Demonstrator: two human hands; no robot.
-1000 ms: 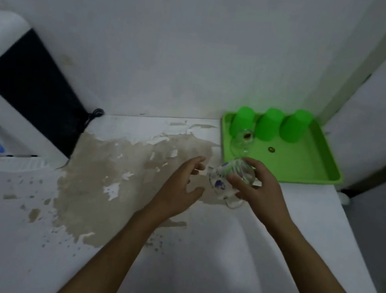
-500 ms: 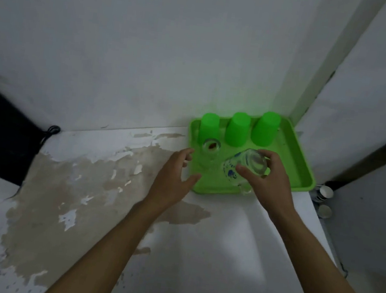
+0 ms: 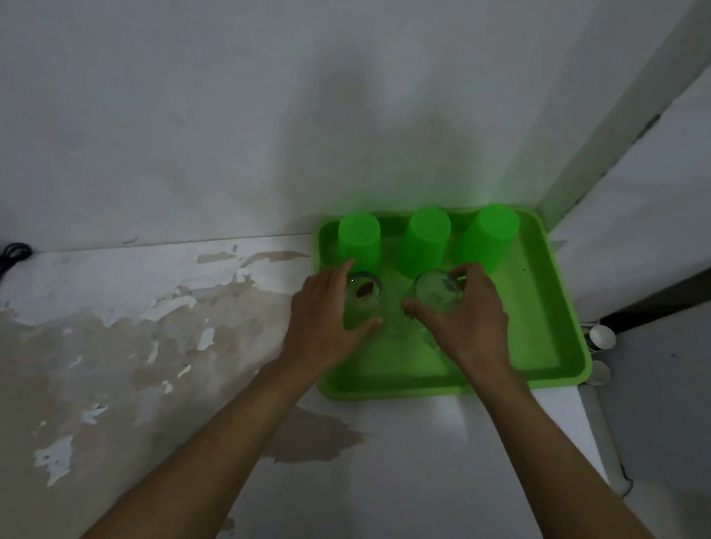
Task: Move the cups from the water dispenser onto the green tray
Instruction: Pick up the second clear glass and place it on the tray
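Note:
The green tray (image 3: 551,338) sits in the corner where the counter meets the wall. Three green plastic cups stand upside down along its back: left cup (image 3: 359,240), middle cup (image 3: 425,240), right cup (image 3: 490,236). In front of them a clear glass cup (image 3: 364,292) stands on the tray, and my left hand (image 3: 325,319) curls around its left side, touching it. My right hand (image 3: 468,319) grips a second clear glass cup (image 3: 437,289) from above, low over the tray floor. Whether this cup rests on the tray is unclear.
The white counter (image 3: 384,496) has a large patch of peeled, brownish surface (image 3: 77,369) on the left. A black cable (image 3: 11,254) lies at the far left by the wall. Two small white cups (image 3: 603,337) sit beyond the tray's right edge.
My right hand carried the glass cup from over the counter onto the tray and turned it from tilted to upright. My left hand followed to the other glass cup. The view swung right, away from the dispenser.

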